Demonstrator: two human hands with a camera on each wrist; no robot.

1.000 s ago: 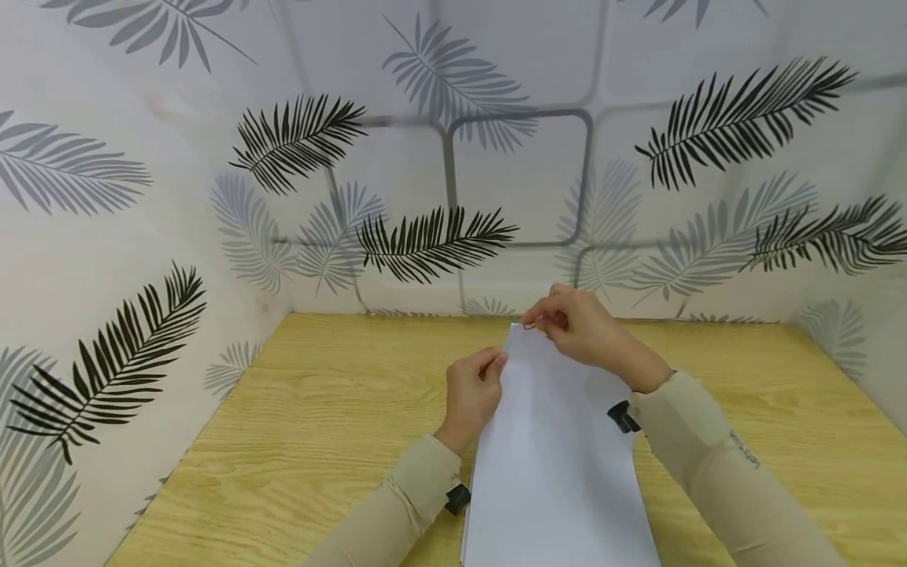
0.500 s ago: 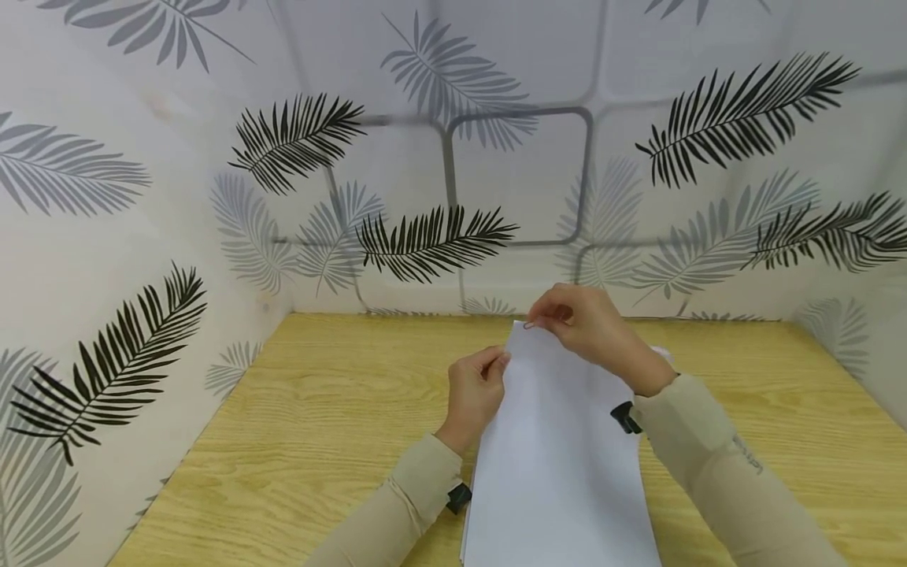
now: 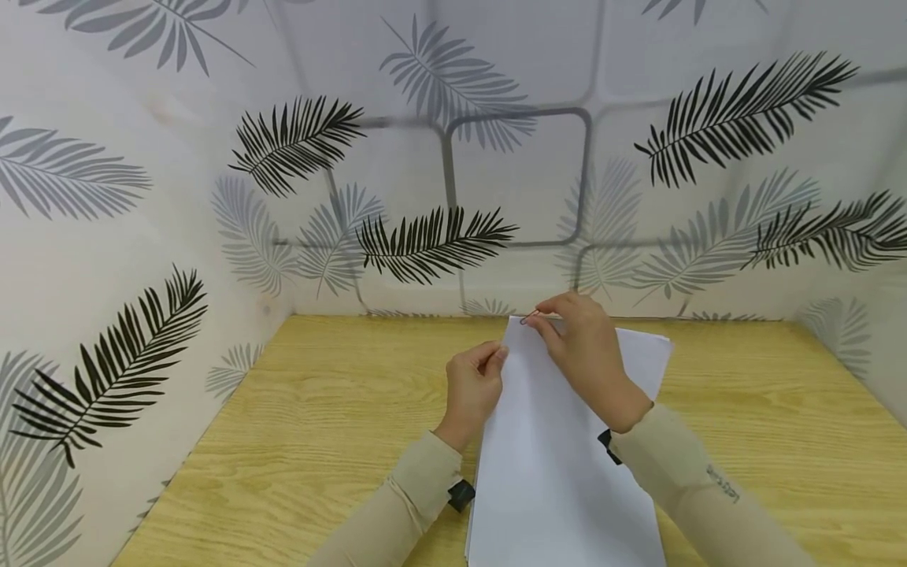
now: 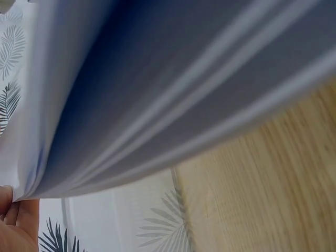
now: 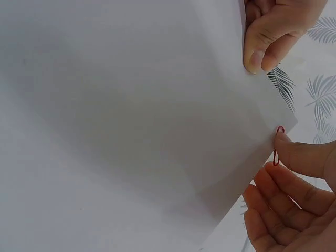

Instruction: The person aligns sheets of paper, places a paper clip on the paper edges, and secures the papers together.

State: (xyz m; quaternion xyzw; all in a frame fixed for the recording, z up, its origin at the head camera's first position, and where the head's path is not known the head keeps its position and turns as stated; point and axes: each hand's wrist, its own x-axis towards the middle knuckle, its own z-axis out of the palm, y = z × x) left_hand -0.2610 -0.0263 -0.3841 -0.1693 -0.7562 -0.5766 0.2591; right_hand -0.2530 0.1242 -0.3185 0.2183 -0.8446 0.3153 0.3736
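Note:
A stack of white paper sheets point(image 3: 560, 480) is raised at its far end in the head view. My left hand point(image 3: 473, 394) pinches its left edge near the top corner. In my right hand point(image 3: 586, 358), between thumb and index finger, is a red paper clip point(image 5: 275, 152). The clip sits at the top edge by the left corner, overlapping the paper in the right wrist view; how far it is pushed on, I cannot tell. From below, the left wrist view shows several bent layers of the sheets point(image 4: 173, 100), held at lower left by the left hand point(image 4: 23, 223).
Beneath everything lies a wood-grain table point(image 3: 319, 409). A pale wall covering point(image 3: 510, 189) with printed leaves rises behind the table's back edge and along its sides. Toward the back, the stack's right corner point(image 3: 648, 350) fans out past the right hand.
My right hand has turned and its wrist has come lower, exposing more of the paper clip and the stack's right corner. The left hand stays nearly still on the edge.

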